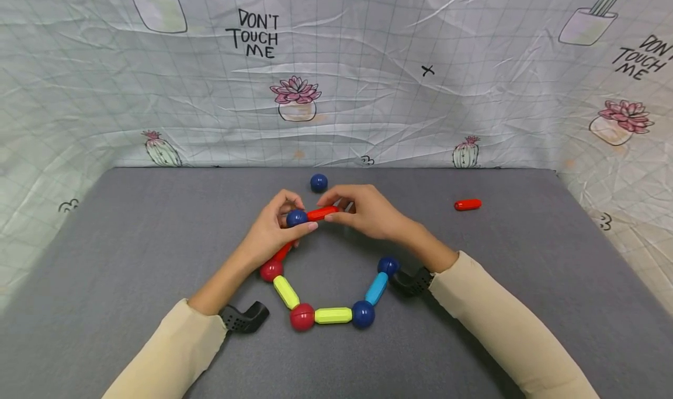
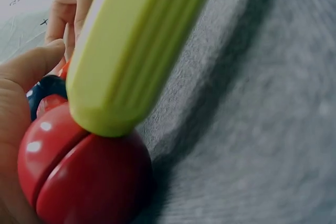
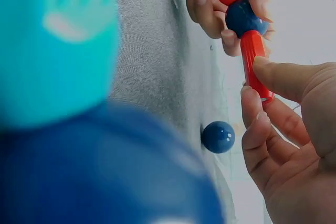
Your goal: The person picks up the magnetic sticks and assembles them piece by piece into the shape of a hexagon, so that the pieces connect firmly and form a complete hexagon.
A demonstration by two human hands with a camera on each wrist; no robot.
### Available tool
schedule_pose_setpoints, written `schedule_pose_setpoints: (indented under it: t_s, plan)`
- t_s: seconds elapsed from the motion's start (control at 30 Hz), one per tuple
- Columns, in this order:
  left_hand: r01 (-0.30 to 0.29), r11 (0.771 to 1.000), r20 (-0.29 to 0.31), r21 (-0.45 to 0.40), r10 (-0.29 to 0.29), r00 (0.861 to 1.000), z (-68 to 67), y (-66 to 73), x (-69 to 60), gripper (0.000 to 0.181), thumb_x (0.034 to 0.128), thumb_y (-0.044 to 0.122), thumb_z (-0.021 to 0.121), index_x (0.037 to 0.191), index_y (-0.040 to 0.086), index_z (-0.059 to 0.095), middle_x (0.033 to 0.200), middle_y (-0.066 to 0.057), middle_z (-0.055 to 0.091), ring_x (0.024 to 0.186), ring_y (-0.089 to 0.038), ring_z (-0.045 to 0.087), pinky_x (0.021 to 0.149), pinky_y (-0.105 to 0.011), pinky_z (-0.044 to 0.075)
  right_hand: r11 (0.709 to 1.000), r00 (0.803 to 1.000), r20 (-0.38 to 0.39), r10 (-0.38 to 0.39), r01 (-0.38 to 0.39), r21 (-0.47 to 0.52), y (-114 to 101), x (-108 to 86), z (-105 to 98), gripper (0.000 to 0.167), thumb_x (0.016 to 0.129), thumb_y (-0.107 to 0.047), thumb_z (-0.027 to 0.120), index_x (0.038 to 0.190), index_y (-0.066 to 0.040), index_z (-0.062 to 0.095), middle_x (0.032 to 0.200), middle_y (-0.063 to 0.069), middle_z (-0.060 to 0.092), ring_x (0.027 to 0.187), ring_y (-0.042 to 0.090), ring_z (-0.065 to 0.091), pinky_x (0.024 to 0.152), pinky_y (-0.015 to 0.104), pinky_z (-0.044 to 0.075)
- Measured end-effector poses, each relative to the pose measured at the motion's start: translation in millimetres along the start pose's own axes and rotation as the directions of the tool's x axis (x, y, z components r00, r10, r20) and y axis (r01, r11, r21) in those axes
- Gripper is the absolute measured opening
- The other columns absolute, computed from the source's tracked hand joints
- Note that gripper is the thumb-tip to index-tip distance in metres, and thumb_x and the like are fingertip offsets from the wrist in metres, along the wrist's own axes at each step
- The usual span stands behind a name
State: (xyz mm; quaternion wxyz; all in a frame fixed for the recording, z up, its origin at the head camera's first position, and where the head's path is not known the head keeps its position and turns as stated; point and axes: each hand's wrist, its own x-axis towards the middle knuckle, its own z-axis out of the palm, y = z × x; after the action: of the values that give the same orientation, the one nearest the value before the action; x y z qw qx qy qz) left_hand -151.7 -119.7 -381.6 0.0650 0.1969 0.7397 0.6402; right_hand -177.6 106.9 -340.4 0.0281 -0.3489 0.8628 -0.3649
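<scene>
I'm pinching the red ridged rod [image 1: 319, 214] between the right hand's [image 1: 368, 212] thumb and fingers, its long axis pointing leftward from that hand to the blue ball [image 1: 297, 218] it's touching, which the left hand [image 1: 266, 233] is gripping.

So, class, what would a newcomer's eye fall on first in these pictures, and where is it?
Probably the unclosed chain of bright rods and balls in the middle of the grey table. At its far side, the left hand holds a blue ball while the right hand pinches a red rod against it. Behind, black DON'T TOUCH ME lettering on the pale backdrop also stands out.
</scene>
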Motion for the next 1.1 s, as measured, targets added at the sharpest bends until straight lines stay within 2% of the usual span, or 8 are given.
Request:
schedule_pose_setpoints:
  t_s: [0.23, 0.43, 0.63, 0.8, 0.97, 1.1]
  plan:
    - [-0.036, 0.999, -0.039, 0.036, 0.037, 0.999, 4.8, -0.6, -0.6, 0.032, 0.0861, 0.014, 0.073, 0.109, 0.007, 0.051, 0.077, -0.013, 0.055, 0.051, -0.026, 0.049, 0.049, -0.032, 0.047, 1.000, 0.999, 0.031, -0.009, 0.009, 0.014, -2.7, 6.6, 2.5, 0.021, 0.089, -0.015, 0.071, 0.110, -0.015, 0.068, 0.100, -0.006, 0.066, 0.079, 0.010, 0.060, 0.064, 0.028, 0.051]
    - [-0.021, 0.999, -0.053, 0.044, 0.023, 0.998, 6.4, -1.6, -1.2, 0.028, 0.0869, 0.013, 0.072, 0.109, 0.005, 0.056, 0.079, -0.013, 0.055, 0.050, -0.024, 0.050, 0.048, -0.030, 0.045, 1.000, 0.998, 0.056, 0.006, -0.008, 0.025, -1.8, 7.1, 0.5, 0.023, 0.090, -0.018, 0.068, 0.113, -0.014, 0.067, 0.105, -0.004, 0.066, 0.084, 0.010, 0.062, 0.068, 0.028, 0.051]
    - [0.000, 0.999, -0.065, 0.042, 0.002, 0.998, 4.3, -4.5, -1.4, 0.022, 0.0888, 0.012, 0.069, 0.108, 0.003, 0.062, 0.079, -0.013, 0.058, 0.051, -0.024, 0.051, 0.049, -0.029, 0.045, 0.998, 0.998, 0.014, 0.056, -0.056, -0.001, 5.8, 11.1, -9.6, 0.027, 0.094, -0.025, 0.064, 0.116, -0.010, 0.066, 0.110, -0.001, 0.065, 0.090, 0.013, 0.062, 0.068, 0.031, 0.050]
    - [0.003, 0.999, -0.068, 0.032, -0.001, 0.998, 3.5, -7.2, -1.7, 0.022, 0.0894, 0.014, 0.069, 0.108, 0.003, 0.064, 0.077, -0.014, 0.060, 0.051, -0.023, 0.052, 0.049, -0.028, 0.044, 0.992, 0.992, -0.013, 0.125, -0.126, -0.030, 14.9, 19.0, -19.3, 0.029, 0.095, -0.024, 0.062, 0.119, -0.008, 0.064, 0.117, 0.003, 0.063, 0.096, 0.018, 0.060, 0.075, 0.034, 0.050]
    - [0.008, 1.000, -0.069, 0.027, -0.006, 0.998, 4.1, -7.9, -1.9, 0.021, 0.0898, 0.016, 0.069, 0.107, 0.005, 0.065, 0.076, -0.015, 0.061, 0.052, -0.023, 0.053, 0.048, -0.028, 0.043, 0.977, 0.979, 0.020, 0.203, -0.201, -0.074, 20.5, 26.7, -24.5, 0.032, 0.094, -0.021, 0.063, 0.123, -0.009, 0.062, 0.124, 0.004, 0.060, 0.099, 0.021, 0.059, 0.077, 0.035, 0.049]
    - [0.012, 1.000, -0.070, 0.022, -0.010, 0.998, 4.4, -8.1, -1.8, 0.021, 0.0898, 0.017, 0.069, 0.107, 0.005, 0.064, 0.076, -0.015, 0.061, 0.052, -0.022, 0.054, 0.048, -0.027, 0.044, 0.972, 0.975, 0.075, 0.208, -0.198, -0.124, 22.9, 32.8, -23.8, 0.036, 0.093, -0.019, 0.064, 0.128, -0.011, 0.060, 0.130, 0.003, 0.055, 0.099, 0.020, 0.059, 0.078, 0.035, 0.049]
